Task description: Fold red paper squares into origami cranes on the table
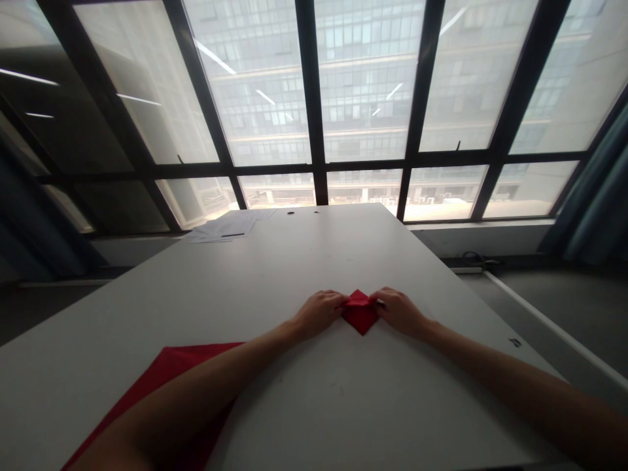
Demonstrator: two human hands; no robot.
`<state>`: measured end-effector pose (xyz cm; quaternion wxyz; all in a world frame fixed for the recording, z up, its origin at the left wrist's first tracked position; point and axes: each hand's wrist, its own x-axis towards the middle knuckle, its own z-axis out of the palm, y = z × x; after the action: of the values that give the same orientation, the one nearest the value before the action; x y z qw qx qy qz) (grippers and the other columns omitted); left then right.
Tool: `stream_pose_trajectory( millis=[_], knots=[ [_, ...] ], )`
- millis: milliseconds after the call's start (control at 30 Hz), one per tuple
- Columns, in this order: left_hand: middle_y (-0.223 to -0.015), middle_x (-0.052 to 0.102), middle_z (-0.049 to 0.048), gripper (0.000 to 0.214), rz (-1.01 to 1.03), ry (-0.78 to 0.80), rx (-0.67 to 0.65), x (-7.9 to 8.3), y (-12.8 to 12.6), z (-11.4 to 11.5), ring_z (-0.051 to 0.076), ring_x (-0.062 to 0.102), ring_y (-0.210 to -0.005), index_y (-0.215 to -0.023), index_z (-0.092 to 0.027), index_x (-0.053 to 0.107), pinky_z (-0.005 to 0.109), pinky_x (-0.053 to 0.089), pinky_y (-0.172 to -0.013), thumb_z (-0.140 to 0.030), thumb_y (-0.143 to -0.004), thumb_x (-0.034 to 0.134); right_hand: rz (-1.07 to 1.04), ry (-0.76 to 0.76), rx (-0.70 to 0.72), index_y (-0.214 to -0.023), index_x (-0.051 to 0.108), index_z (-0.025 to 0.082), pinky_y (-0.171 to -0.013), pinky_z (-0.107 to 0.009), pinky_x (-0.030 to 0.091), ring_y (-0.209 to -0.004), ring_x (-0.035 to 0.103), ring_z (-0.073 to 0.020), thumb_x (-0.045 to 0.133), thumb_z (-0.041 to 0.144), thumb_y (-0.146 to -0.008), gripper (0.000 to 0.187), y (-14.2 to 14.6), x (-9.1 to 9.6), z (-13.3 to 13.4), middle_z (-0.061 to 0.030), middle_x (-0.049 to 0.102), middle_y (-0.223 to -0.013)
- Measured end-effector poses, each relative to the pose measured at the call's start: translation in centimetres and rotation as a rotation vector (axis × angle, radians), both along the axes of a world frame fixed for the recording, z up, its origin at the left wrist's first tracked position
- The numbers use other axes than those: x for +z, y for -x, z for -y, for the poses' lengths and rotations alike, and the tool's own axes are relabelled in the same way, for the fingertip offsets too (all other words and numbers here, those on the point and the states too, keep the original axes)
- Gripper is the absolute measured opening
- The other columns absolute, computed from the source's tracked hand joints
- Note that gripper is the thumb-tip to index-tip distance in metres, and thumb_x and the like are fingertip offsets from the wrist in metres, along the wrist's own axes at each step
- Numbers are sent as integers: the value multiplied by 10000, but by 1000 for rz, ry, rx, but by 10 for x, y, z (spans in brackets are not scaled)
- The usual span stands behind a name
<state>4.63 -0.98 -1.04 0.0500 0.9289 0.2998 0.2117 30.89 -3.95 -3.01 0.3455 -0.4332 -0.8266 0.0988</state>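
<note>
A small red folded paper (362,318) lies on the white table, one corner pointing toward me and another pointing away. Across its upper part runs a folded edge. My left hand (321,310) pinches the paper's left corner, fingers closed together. On the opposite side, my right hand (398,310) grips the right corner between thumb and fingers. The fingertips partly cover both side corners. Under my left forearm is a larger red sheet (167,363), partly hidden by the arm.
The white table (314,255) stretches away toward tall dark-framed windows. Loose white papers with a dark pen-like item (233,235) lie at the far left. A small dark object (515,342) is near the right edge. Blue curtains (596,190) hang at the sides.
</note>
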Motion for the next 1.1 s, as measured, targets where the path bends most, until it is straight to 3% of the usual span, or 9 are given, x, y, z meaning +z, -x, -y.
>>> stream_pose_trajectory(
  millis=[200, 667, 967, 1100],
  knots=[
    [-1110, 749, -2, 266, 85, 12, -51, -5, 1, -4, 170, 680, -1055, -1146, -300, 723, 290, 501, -975, -217, -977, 535, 9, -13, 43, -1037, 746, 235, -834, -305, 492, -921, 649, -203, 562, 56, -822, 335, 1, 0, -1, -51, 724, -965],
    [-937, 737, 40, 259, 161, 84, 120, 0, -1, 4, 172, 670, -829, -1096, -248, 739, 269, 511, -796, -226, -948, 526, -39, 6, -38, -930, 744, 210, -676, -267, 462, -698, 605, -163, 506, 160, -914, 244, 7, 3, 3, -44, 674, -799],
    [-788, 671, 30, 264, 173, 117, 127, 0, -3, 4, 149, 588, -705, -913, -198, 721, 251, 455, -686, -267, -973, 474, -277, 254, 99, -1171, 702, 194, -632, -270, 486, -772, 654, -191, 491, 328, -956, 330, 6, 10, 3, -54, 754, -953],
    [-753, 652, 27, 319, 162, 116, 142, 1, -3, 3, 150, 567, -693, -856, -190, 701, 255, 447, -678, -301, -990, 433, -353, 295, 175, -1151, 709, 173, -739, -307, 519, -856, 670, -206, 418, 369, -983, 389, 3, 14, 2, -59, 751, -961]
  ],
)
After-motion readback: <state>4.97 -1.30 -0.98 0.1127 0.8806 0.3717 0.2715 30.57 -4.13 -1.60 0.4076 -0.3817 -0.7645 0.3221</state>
